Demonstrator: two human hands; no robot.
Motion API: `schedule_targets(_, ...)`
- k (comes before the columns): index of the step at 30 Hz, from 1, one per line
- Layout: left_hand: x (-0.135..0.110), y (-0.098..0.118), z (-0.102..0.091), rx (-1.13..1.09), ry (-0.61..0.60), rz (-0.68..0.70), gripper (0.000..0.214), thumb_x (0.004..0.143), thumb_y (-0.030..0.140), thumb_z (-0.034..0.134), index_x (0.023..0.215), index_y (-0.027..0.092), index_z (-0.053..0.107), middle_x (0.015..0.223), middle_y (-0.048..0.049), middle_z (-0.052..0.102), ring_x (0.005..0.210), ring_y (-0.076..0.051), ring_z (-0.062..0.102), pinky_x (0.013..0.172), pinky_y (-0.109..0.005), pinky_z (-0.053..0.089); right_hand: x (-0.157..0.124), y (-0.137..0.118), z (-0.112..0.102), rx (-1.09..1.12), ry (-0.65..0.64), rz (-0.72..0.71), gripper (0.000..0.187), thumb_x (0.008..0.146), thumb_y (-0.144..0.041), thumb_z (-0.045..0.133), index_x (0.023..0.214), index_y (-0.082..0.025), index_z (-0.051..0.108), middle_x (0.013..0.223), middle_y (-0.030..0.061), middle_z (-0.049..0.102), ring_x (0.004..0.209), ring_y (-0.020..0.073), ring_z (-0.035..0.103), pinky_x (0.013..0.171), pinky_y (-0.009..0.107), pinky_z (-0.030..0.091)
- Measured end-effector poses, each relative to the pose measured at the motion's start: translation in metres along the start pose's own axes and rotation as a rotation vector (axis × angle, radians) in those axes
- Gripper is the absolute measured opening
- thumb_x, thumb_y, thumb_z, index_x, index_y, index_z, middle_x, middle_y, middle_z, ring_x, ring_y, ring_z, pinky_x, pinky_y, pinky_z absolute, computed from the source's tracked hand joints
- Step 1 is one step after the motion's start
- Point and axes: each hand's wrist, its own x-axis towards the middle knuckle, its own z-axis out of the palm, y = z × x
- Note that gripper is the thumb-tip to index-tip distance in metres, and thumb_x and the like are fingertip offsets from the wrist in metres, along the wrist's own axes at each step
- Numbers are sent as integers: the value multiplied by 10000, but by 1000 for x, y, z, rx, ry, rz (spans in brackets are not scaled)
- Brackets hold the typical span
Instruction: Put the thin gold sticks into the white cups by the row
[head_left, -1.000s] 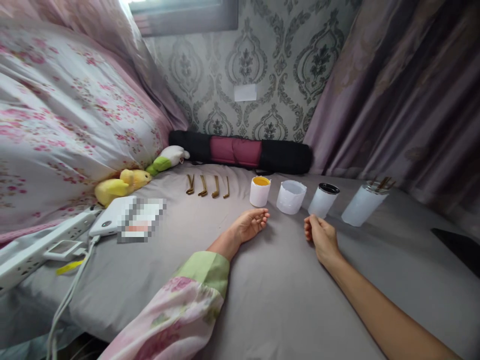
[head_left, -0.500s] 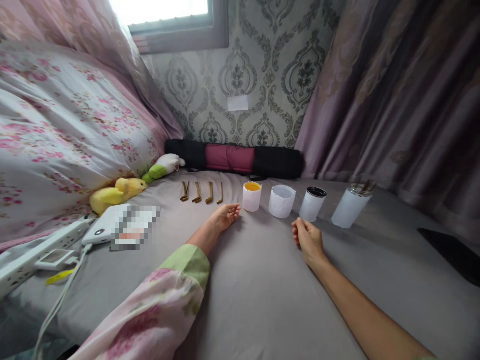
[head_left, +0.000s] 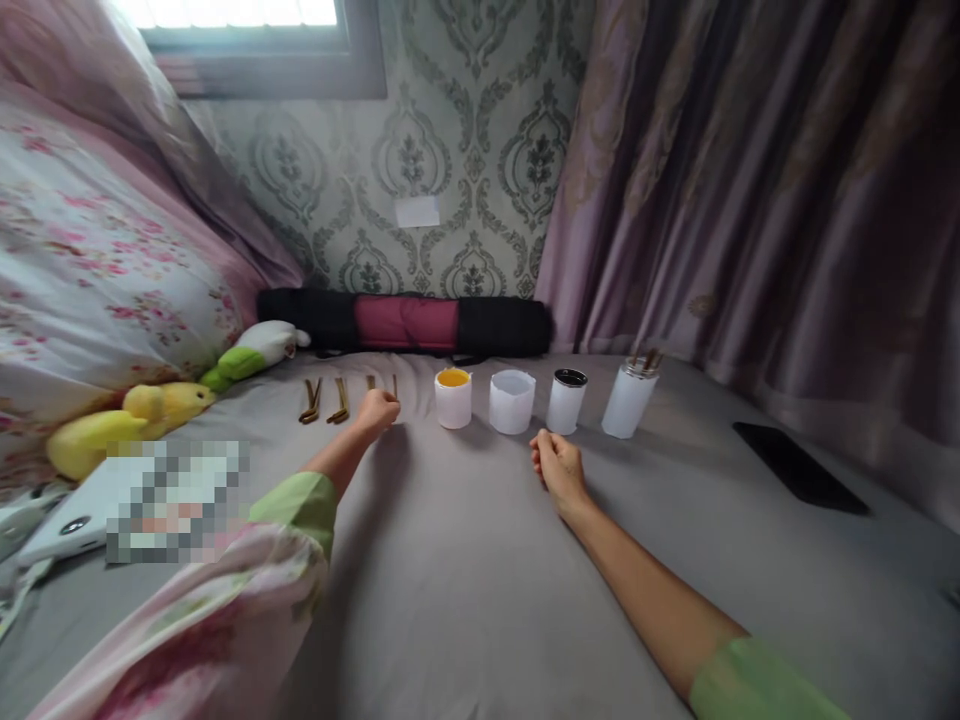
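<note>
My left hand reaches down with curled fingers at the rightmost thin brown stick, whose upper end shows above the fingertips. Another bundle of brown sticks is partly hidden behind the hand. Two more bundles, a left one and a second, lie beside it. My right hand is a loose fist with nothing showing in it, just in front of a white-wrapped can with a dark inside. Between the hands stand a white-wrapped cup with yellow inside and a wide white cup.
A tall white-wrapped jar holding brown sticks stands at right, a flat black object beyond it. Plush toys and a white device lie at left. A black and maroon roll lies against the wall.
My left hand has moved left from beside the yellow cup to the rightmost stick, its fingers now curled. The view has turned right. My right hand remains closed near the dark can.
</note>
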Motion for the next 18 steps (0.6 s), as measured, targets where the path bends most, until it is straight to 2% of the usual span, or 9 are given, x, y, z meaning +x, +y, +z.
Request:
schedule_targets(3, 5, 2, -6, 192, 25, 73, 96, 569, 84, 561, 617, 131, 631, 592, -80, 612, 751, -238, 616, 669, -271, 451, 0, 0, 0, -7, -4, 1, 384, 736, -532, 452, 650, -172, 554, 510, -17, 511, 394, 78, 437, 375, 189, 319)
schedule_targets(7, 9, 2, -10, 369, 44, 133, 140, 590, 98, 553, 680, 130, 656, 770, -125, 659, 925, -277, 585, 771, -285, 433, -2, -2, 0, -15, -2, 13, 384, 741, -526, 443, 659, -168, 555, 519, -13, 504, 409, 80, 434, 373, 183, 319)
schedule_targets(18, 20, -7, -6, 555, 26, 163, 141, 641, 151, 550, 730, 105, 650, 854, -182, 653, 914, -302, 596, 750, -303, 447, -5, -7, 0, 11, -4, 35, 363, 741, -511, 447, 653, -173, 545, 525, -16, 498, 419, 78, 432, 376, 177, 317)
